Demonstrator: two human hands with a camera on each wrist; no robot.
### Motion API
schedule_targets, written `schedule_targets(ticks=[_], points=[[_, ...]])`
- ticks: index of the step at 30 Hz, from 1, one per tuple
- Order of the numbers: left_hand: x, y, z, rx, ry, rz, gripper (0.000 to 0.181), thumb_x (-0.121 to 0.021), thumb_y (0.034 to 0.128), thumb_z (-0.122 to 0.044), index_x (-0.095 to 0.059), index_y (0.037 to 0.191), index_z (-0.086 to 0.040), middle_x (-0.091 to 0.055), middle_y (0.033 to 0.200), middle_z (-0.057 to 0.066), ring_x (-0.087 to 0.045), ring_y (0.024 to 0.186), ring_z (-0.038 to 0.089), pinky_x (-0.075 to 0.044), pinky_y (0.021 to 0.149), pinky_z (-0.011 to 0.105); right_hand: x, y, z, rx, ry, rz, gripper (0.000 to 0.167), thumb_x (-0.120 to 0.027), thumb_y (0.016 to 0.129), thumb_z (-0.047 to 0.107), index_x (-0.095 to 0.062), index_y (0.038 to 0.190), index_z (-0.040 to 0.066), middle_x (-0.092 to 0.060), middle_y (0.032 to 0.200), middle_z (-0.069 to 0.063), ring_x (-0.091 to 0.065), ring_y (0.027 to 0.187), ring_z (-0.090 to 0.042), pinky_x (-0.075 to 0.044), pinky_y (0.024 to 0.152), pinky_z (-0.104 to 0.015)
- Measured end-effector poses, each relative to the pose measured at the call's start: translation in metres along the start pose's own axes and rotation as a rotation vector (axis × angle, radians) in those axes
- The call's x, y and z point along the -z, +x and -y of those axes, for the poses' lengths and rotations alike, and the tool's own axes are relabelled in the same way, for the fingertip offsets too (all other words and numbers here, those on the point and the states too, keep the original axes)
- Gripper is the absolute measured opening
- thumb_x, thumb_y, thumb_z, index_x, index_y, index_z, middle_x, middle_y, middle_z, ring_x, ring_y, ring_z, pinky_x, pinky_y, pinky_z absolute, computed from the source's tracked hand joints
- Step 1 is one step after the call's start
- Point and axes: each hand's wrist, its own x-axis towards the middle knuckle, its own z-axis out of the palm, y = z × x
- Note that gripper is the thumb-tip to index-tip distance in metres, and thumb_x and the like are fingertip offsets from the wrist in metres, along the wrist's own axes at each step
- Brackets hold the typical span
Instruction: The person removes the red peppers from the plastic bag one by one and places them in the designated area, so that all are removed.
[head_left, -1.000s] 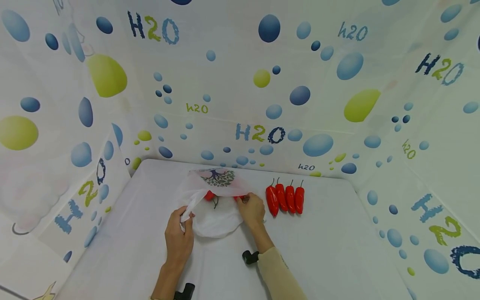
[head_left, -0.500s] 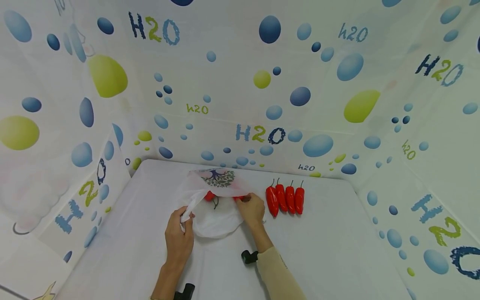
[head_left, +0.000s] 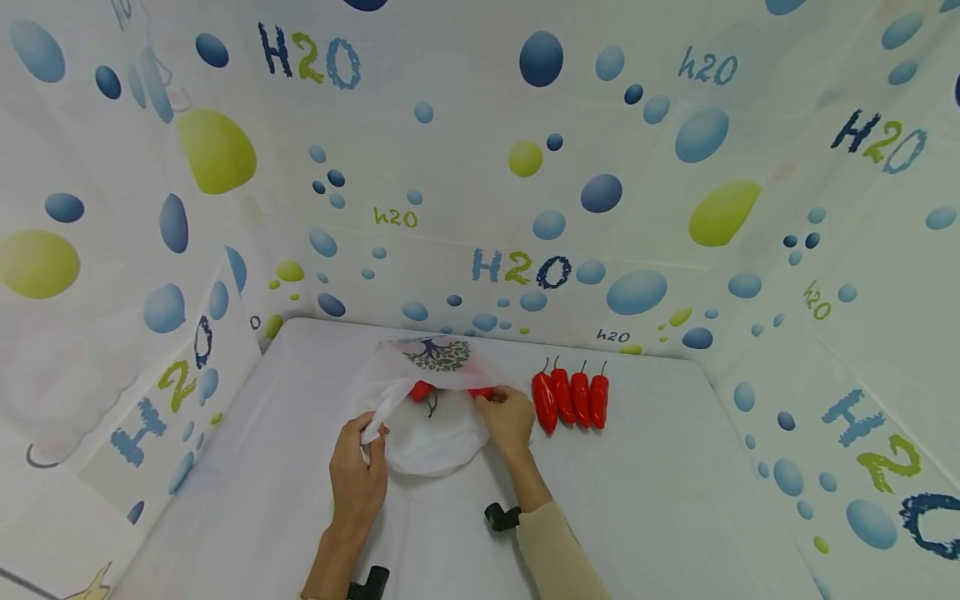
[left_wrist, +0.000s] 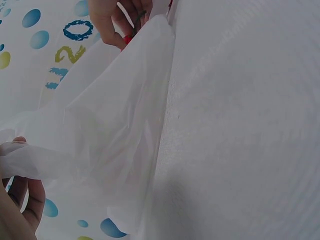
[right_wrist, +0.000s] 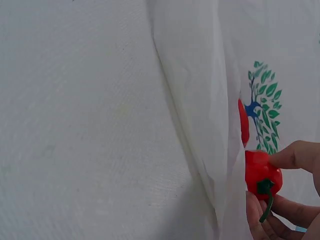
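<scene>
White bench [head_left: 660, 508] spans the lower frame; near centre, left hand [head_left: 362, 471] grips a bag [head_left: 435, 450], right hand [head_left: 510, 418] pinches a pepper [right_wrist: 257, 169].

In front of you, a white backdrop [head_left: 465, 158] rises at the far edge of the white-covered table [head_left: 660, 500], printed with blue and yellow-green spots [head_left: 540, 58] and H2O lettering [head_left: 517, 267]. To either side of you, 2 white side walls, left [head_left: 112, 167] and right [head_left: 885, 333], carry the same print. At your far left sits a faint, pinkish, cloud-like shape [head_left: 63, 392], with a dark curved line [head_left: 39, 465] just beneath it.
</scene>
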Motion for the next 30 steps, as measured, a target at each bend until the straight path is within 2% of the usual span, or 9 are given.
schedule_targets(ticks=[5,19,27,30], points=[[0.0,0.001,-0.001,-0.004,-0.006,-0.003,0.032,-0.064,0.0929,0.014,-0.064,0.123,0.002,-0.068,0.1,0.009,-0.061,0.095,0.016,-0.04,0.093,0.007,0.007,-0.004,0.006,0.016,0.042,-0.034,0.03,-0.083,0.088,0.029,-0.079,0.108,0.007,-0.076,0.092,-0.005,-0.069,0.083,-0.022,-0.061,0.069,-0.033],[0.001,0.0,0.001,0.009,-0.018,0.021,0.026,-0.059,0.0975,0.01,-0.061,0.123,0.006,-0.067,0.101,0.011,-0.062,0.095,0.022,-0.04,0.093,0.011,0.024,-0.012,0.008,0.14,0.125,-0.075,0.019,-0.083,0.087,0.019,-0.081,0.101,0.007,-0.077,0.087,-0.003,-0.071,0.08,-0.019,-0.06,0.067,-0.033],[0.001,-0.001,0.003,0.029,-0.018,0.038,0.026,-0.059,0.0982,0.009,-0.061,0.123,0.005,-0.067,0.101,0.009,-0.061,0.095,0.02,-0.041,0.091,0.012,0.034,-0.017,0.013,0.155,0.145,-0.096,0.022,-0.084,0.087,0.019,-0.081,0.105,0.007,-0.076,0.087,-0.003,-0.071,0.081,-0.019,-0.06,0.07,-0.036],[0.0,-0.001,0.004,0.02,-0.015,0.034,0.026,-0.059,0.097,0.01,-0.061,0.123,0.005,-0.067,0.1,0.009,-0.061,0.095,0.019,-0.041,0.09,0.013,0.037,-0.018,0.015,0.16,0.141,-0.109,0.022,-0.084,0.087,0.019,-0.081,0.105,0.007,-0.077,0.088,-0.003,-0.072,0.08,-0.018,-0.06,0.07,-0.036]])
